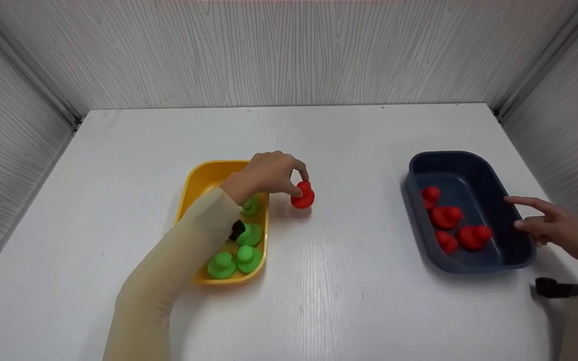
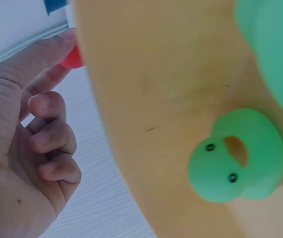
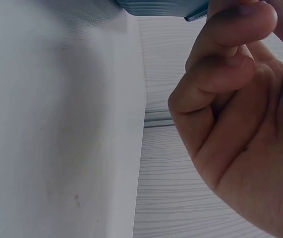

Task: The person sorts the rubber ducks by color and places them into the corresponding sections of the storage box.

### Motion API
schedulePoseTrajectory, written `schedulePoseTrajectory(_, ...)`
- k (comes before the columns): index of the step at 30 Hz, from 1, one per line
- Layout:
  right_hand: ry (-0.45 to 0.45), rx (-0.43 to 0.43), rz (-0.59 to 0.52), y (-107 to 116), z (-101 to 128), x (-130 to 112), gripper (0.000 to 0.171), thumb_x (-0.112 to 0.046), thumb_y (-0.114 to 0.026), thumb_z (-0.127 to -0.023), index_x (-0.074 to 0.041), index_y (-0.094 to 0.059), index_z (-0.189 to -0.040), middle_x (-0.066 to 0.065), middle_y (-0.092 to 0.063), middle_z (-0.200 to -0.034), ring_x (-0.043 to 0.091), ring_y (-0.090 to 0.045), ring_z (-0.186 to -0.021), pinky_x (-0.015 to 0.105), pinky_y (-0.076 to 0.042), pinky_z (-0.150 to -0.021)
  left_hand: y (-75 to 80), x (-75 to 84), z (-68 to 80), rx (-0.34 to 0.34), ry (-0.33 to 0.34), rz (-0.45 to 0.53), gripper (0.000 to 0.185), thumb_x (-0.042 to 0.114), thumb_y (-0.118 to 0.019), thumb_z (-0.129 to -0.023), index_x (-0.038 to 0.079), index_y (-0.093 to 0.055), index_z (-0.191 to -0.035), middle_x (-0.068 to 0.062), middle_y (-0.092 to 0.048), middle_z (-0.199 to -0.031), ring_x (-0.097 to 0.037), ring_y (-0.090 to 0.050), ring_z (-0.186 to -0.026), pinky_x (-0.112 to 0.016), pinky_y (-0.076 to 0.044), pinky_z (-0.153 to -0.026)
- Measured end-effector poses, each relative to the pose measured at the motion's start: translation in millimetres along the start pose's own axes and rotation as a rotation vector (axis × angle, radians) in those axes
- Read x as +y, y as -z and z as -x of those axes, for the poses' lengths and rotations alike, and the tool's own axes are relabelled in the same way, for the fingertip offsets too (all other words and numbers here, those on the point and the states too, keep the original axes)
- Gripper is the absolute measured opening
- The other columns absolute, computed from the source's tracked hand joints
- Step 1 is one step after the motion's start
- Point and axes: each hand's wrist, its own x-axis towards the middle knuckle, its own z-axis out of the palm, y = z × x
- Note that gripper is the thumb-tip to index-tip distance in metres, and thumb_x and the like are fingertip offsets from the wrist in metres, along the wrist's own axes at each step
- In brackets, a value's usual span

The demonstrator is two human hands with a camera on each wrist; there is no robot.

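My left hand (image 1: pixel 274 173) reaches over the right rim of a yellow bin (image 1: pixel 267 220) and pinches a red rubber duck (image 1: pixel 303 195) by its head, between thumb and index finger. The duck is upright, right at the white tabletop. In the left wrist view the duck mostly hides behind the bin wall, and the other fingers curl loosely. Several green rubber ducks (image 1: pixel 223 265) lie in the yellow bin, partly covered by my sleeve. My right hand (image 1: pixel 552 228) is at the right rim of a dark blue bin (image 1: pixel 449 268), index finger extended, other fingers loosely bent.
Several red rubber ducks (image 1: pixel 473 237) sit in the dark blue bin, mostly along its left and near side. White wood-grain panels (image 1: pixel 289 55) enclose the tabletop (image 1: pixel 339 301) at the back and both sides. A black strap piece (image 1: pixel 557 288) shows at my right wrist.
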Motion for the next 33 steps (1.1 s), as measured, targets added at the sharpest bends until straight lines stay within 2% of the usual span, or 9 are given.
schedulePoseTrajectory(3, 0.007, 0.006, 0.005, 0.2, 0.4, 0.5, 0.042, -0.02, -0.052, -0.1, -0.042, -0.042, -0.134, -0.003, -0.04, -0.062, 0.017, -0.045, -0.056, 0.031, -0.037, -0.053, 9.5, 5.4, 2.1, 0.022, -0.007, -0.007, 0.031, 0.034, -0.069, -0.085, 0.024, -0.069, -0.114, -0.002, -0.066, -0.099, -0.02, -0.054, -0.091, -0.035, -0.047, -0.074)
schedulePoseTrajectory(8, -0.008, 0.006, 0.043, -0.4, -1.7, -2.9, 0.042, -0.024, -0.052, -0.1, -0.038, -0.042, -0.138, -0.005, -0.04, -0.062, 0.015, -0.047, -0.059, 0.03, -0.041, -0.055, 29.2, 13.5, 10.1, 0.061, -0.008, 0.0, 0.032, 0.033, -0.069, -0.085, 0.023, -0.069, -0.115, -0.003, -0.065, -0.098, -0.02, -0.053, -0.094, -0.035, -0.047, -0.075)
schedulePoseTrajectory(13, 0.013, 0.007, 0.033, 0.9, 0.4, -3.6, 0.043, -0.022, -0.053, -0.1, -0.039, -0.042, -0.138, -0.006, -0.037, -0.062, 0.015, -0.046, -0.057, 0.03, -0.039, -0.054, 40.8, 24.9, 9.0, 0.132, -0.057, 0.06, 0.03, 0.033, -0.068, -0.085, 0.022, -0.068, -0.114, -0.001, -0.069, -0.099, -0.018, -0.056, -0.099, -0.036, -0.05, -0.079)
schedulePoseTrajectory(16, 0.047, 0.003, -0.001, 0.6, 1.3, -2.3, 0.044, -0.017, -0.053, -0.099, -0.037, -0.043, -0.137, -0.001, -0.033, -0.059, 0.017, -0.042, -0.054, 0.033, -0.035, -0.052, 37.6, 31.8, 3.8, 0.158, -0.096, 0.099, 0.03, 0.032, -0.067, -0.086, 0.02, -0.067, -0.114, 0.0, -0.071, -0.102, -0.017, -0.058, -0.1, -0.035, -0.051, -0.08)
schedulePoseTrajectory(23, 0.064, -0.01, -0.038, 0.2, 0.5, 2.0, 0.046, -0.012, -0.053, -0.099, -0.041, -0.046, -0.133, 0.003, -0.029, -0.058, 0.017, -0.039, -0.052, 0.034, -0.032, -0.051, 20.4, 47.2, -12.4, 0.171, -0.139, 0.175, 0.032, 0.031, -0.065, -0.086, 0.016, -0.063, -0.115, 0.0, -0.071, -0.099, -0.015, -0.06, -0.095, -0.033, -0.051, -0.078)
schedulePoseTrajectory(27, 0.098, -0.024, -0.052, 0.6, 2.9, 0.4, 0.045, -0.011, -0.052, -0.099, -0.036, -0.046, -0.136, 0.004, -0.027, -0.058, 0.02, -0.035, -0.051, 0.037, -0.029, -0.051, 11.8, 57.8, -23.6, 0.164, -0.166, 0.185, 0.033, 0.031, -0.065, -0.086, 0.017, -0.061, -0.116, 0.001, -0.07, -0.099, -0.015, -0.058, -0.097, -0.033, -0.051, -0.079)
schedulePoseTrajectory(33, 0.084, -0.024, -0.041, 0.3, 2.5, -1.6, 0.044, -0.016, -0.053, -0.099, -0.033, -0.044, -0.138, 0.005, -0.022, -0.059, 0.024, -0.033, -0.052, 0.036, -0.032, -0.051, 5.9, 76.7, -39.6, 0.155, -0.197, 0.192, 0.032, 0.03, -0.062, -0.087, 0.02, -0.06, -0.118, 0.002, -0.069, -0.097, -0.013, -0.055, -0.096, -0.031, -0.049, -0.077)
